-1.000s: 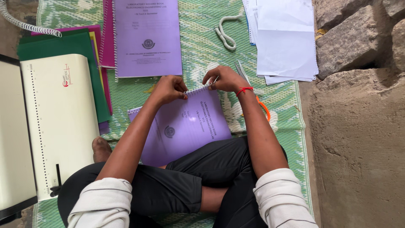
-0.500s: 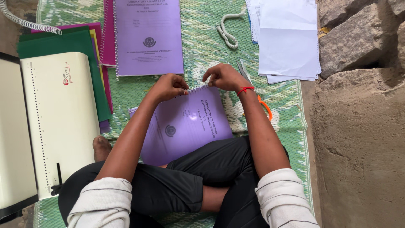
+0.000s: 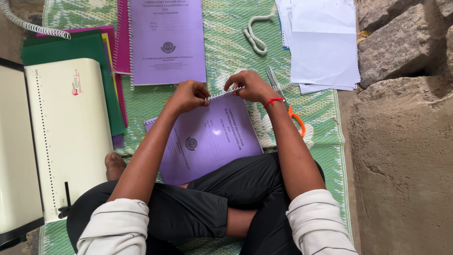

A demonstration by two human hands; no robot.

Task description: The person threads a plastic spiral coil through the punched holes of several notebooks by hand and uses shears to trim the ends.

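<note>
- Right now the biggest thing in view is the green woven mat (image 3: 226, 52) on the floor, one of it, carrying everything else.
- One cream binding machine (image 3: 66, 137) lies at the person's left, lid side up, nobody touching it.
- Two purple booklets in sight: the bound purple booklet (image 3: 167, 40) lies flat at the far side of the mat, and the purple booklet on the lap (image 3: 207, 139) rests tilted against the crossed legs, its top edge under both hands.
- One stack of white sheets (image 3: 323, 45) sits far right; a pile of coloured covers (image 3: 66, 49), green, yellow and pink, pokes out beside the machine, too overlapped for a sure count.
- Left hand (image 3: 188, 96) is closed, fingertips pinched on one end of the wire spiral (image 3: 226, 93).
- Right hand (image 3: 252, 87) is curled shut, pinching the same spiral further along.
- My read: the spiral is being threaded along the booklet's top edge; the next move calls for steady twisting with the holes kept lined up.
- Spirals, I count three: the one in hand, a loose white coil (image 3: 33, 26) far left, a short curled piece (image 3: 257, 33) up top.
- One pair of orange-handled scissors (image 3: 288, 106) lies just beside the right wrist.
</note>
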